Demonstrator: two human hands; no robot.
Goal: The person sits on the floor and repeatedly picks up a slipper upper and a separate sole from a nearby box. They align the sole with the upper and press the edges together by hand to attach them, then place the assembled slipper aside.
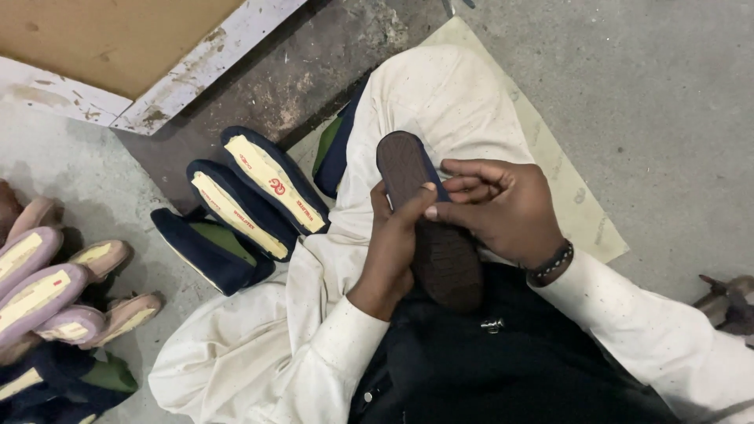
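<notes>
- The dark shoe (428,228) is held sole-up over the person's lap, toe pointing away, heel near the black vest (503,353); by my judgement it could tip off the knee, since only fingertips steady it
- The left hand (390,251) wraps the shoe's left edge, fingers curled closed around it, thumb pressed on the sole
- The right hand (503,208) meets it from the right, fingers bent narrow, thumb tip touching the sole's rim beside the left thumb; a slip there could pinch a fingertip or scuff the edge
- Navy shoes with yellow insoles (259,196) lie on the concrete floor (667,102) just left of the knee, pink shoes (47,290) further left; a dropped shoe could land among them
</notes>
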